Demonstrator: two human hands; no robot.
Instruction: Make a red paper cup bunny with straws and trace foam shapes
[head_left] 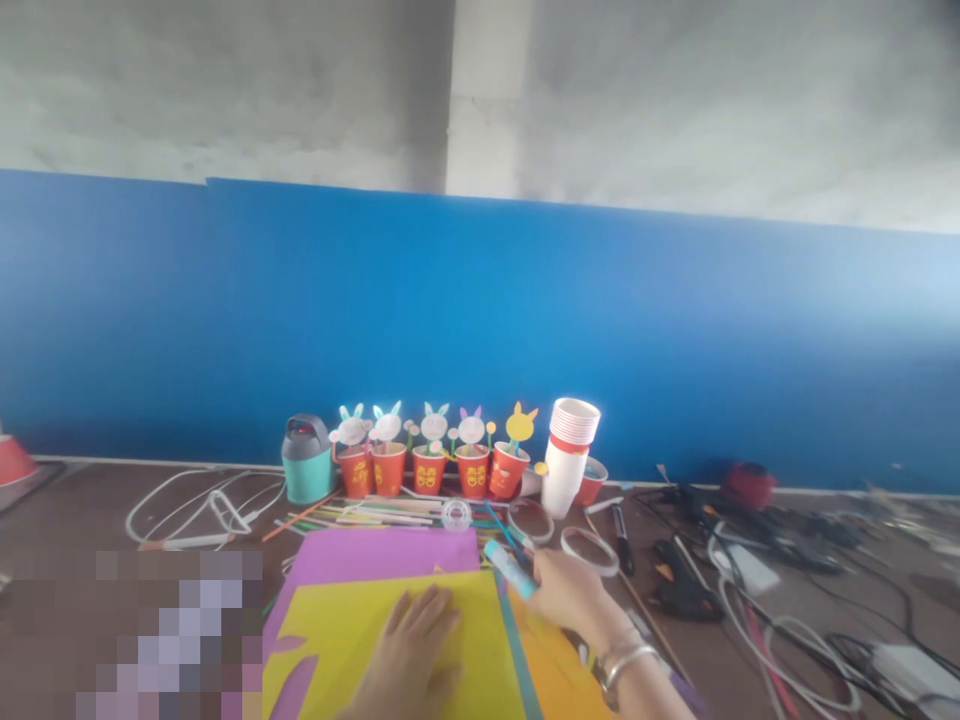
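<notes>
My left hand [416,645] lies flat on a yellow paper sheet [360,620], fingers stretched out. The sheet has cut-outs at its left side and rests over a purple sheet [390,550]. To the right, my right hand [566,590], with a bracelet on its wrist, is closed around a light blue tube-shaped stick [510,568]; blur hides whether it is a glue stick or a marker. Orange paper [555,665] shows below that hand. Behind the sheets stand several red paper cups [429,472] with rabbit-eared paper faces, one of them a yellow face [520,425].
Thin coloured sticks [375,515] and a tape roll [456,514] lie behind the paper. White stacked cups [568,470] and a teal container [309,465] stand at the back. Rightward are a black glue gun [682,585] and tangled cables [795,640]. A blue partition [480,320] borders the table.
</notes>
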